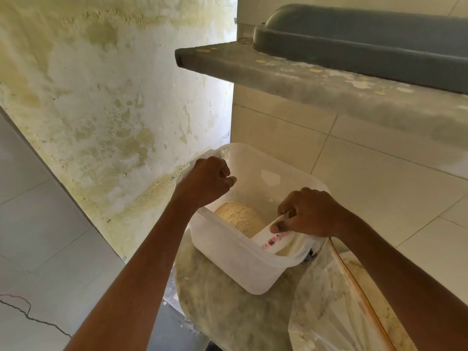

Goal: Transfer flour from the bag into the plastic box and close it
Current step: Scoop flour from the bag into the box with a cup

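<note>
A translucent plastic box (235, 264) stands open on top of a flour-dusted clear bag (228, 307). A mound of pale yellow flour (239, 217) lies inside it. My left hand (205, 182) grips the box's far left rim. My right hand (307, 215) holds a white bowl with a pink flower print (274, 243), tilted over the box's near right rim, its mouth facing into the box. No lid is visible.
A grey stone counter (304, 77) with flour dust juts out above the box, carrying a dark grey tub (367, 34). A stained plaster wall (114, 97) stands to the left, tiled wall (379, 186) to the right. More clear bag plastic (342, 312) lies at lower right.
</note>
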Available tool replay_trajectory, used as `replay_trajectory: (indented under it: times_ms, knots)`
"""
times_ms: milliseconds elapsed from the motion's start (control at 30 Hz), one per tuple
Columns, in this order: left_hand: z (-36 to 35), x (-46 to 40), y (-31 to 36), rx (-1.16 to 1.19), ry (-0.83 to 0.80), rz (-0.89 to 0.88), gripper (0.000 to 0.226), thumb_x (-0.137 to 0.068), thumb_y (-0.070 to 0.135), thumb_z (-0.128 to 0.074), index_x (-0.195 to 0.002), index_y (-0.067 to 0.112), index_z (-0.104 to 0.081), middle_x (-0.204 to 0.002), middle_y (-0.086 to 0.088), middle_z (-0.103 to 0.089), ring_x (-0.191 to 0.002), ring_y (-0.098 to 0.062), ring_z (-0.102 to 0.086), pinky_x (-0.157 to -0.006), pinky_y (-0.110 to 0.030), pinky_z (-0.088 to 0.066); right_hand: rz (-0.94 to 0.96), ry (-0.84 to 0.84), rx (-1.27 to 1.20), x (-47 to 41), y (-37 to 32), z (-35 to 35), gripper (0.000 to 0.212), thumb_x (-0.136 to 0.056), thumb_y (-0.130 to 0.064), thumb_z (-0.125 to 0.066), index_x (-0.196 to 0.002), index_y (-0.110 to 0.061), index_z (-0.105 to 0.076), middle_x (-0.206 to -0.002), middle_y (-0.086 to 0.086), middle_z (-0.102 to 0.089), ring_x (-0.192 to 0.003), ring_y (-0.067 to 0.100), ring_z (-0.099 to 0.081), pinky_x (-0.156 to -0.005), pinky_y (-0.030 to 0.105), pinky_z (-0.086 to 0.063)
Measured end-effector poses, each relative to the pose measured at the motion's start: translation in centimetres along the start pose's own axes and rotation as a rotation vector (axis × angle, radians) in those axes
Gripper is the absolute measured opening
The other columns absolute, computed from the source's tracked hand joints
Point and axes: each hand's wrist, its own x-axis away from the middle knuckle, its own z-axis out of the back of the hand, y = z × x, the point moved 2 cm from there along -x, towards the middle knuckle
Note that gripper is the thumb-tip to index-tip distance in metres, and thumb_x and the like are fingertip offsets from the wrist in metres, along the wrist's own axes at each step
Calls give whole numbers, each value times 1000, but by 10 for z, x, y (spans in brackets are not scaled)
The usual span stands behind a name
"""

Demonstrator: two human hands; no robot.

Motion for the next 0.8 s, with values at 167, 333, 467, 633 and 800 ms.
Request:
replay_trajectory:
  times_ms: [167,333,467,633,800]
  knots:
    - [-1,0,-2,-5,0,-2,21,-90,38,-73,-101,20,-76,-97,9,-73,-89,-8,-68,-81,-29,-55,-9,76,-85,-1,6,-3,34,-75,-75,-68,-83,-43,-63,-81,-23,-59,-78,3,-60,-75,27,-44]
    - [-3,-1,0,-18,-32,-20,22,-91,36,-74,-102,17,-75,-97,7,-73,-83,-7,-67,-77,-25,-50,10,128,-112,6,0,2,29,-79,-68,-70,-89,-40,-67,-68,-27,-50,-67,-3,-53,-65,22,-36]
    - [-2,5,6,-62,1,-62,19,-92,36,-73,-105,22,-73,-98,12,-71,-84,-6,-66,-79,-31,-56,59,252,-80,18,-4,9,43,-84,-66,-66,-96,-25,-73,-83,-8,-71,-77,14,-66,-71,32,-54]
    - [3,15,24,-116,76,-123,17,-94,36,-70,-109,27,-71,-109,14,-68,-101,-13,-65,-86,-39,-54,196,481,322,41,-15,20,53,-90,-70,-44,-106,-25,-67,-93,1,-72,-87,23,-66,-71,33,-53]
    - [-1,22,65,-136,92,-224,18,-98,22,-56,-103,29,-72,-109,13,-68,-103,-15,-66,-79,-36,-52,262,664,162,85,-3,30,48,-87,-64,-51,-93,-19,-68,-77,-3,-68,-71,21,-62,-60,35,-55]
